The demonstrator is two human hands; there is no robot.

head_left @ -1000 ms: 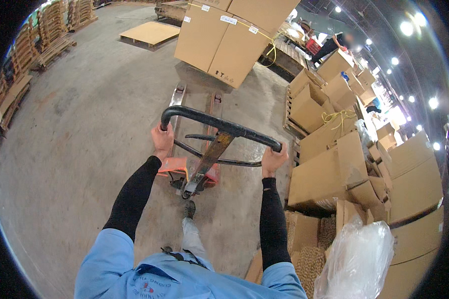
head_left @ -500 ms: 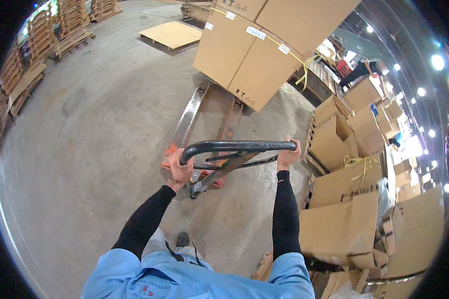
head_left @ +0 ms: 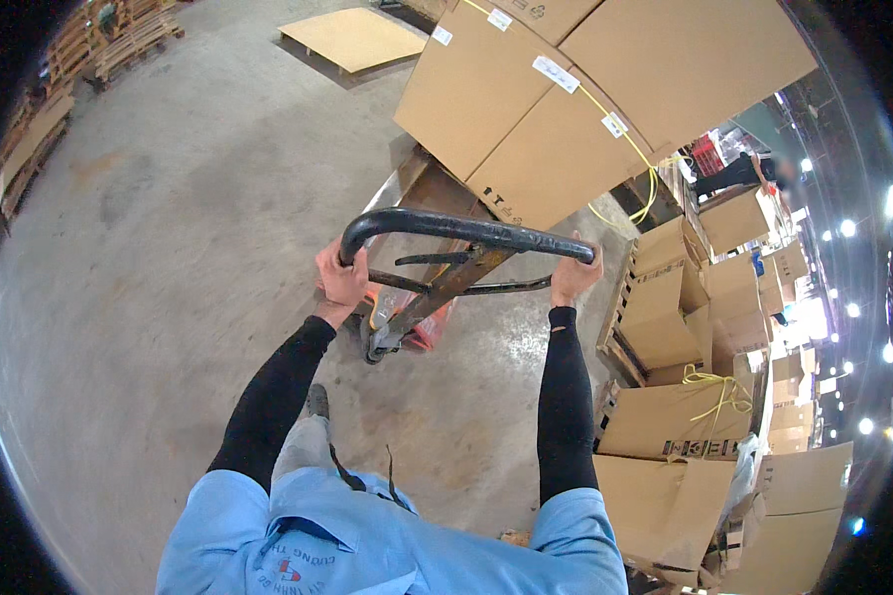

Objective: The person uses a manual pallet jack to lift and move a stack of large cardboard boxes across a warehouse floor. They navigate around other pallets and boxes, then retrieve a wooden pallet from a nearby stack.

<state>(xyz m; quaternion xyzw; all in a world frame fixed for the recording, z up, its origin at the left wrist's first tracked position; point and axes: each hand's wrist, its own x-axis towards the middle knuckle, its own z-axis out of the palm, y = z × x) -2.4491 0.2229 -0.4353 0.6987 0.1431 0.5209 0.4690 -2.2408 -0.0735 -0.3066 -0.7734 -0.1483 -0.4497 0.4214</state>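
Note:
Both my hands grip the black loop handle (head_left: 466,226) of an orange pallet jack (head_left: 429,322). My left hand (head_left: 341,275) is wrapped round the handle's left side. On its right end, my right hand (head_left: 576,273) is closed. The jack's steering post slants down to a small wheel on the floor. Ahead, the forks reach toward a stack of large brown cartons (head_left: 526,109) tied with yellow strap; their far ends are hidden beneath the stack.
Along the right stand open cardboard boxes (head_left: 665,307) on wooden pallets, with a loose yellow strap (head_left: 714,392). A flat board-topped pallet (head_left: 352,40) lies on the floor far ahead. Stacked pallets (head_left: 134,45) line the far left. A person (head_left: 734,177) in dark clothes is at the far right.
The carton stack looks nearer and larger, and less of the forks shows in front of it. Both hands have kept hold of the handle, which sits a little higher in view.

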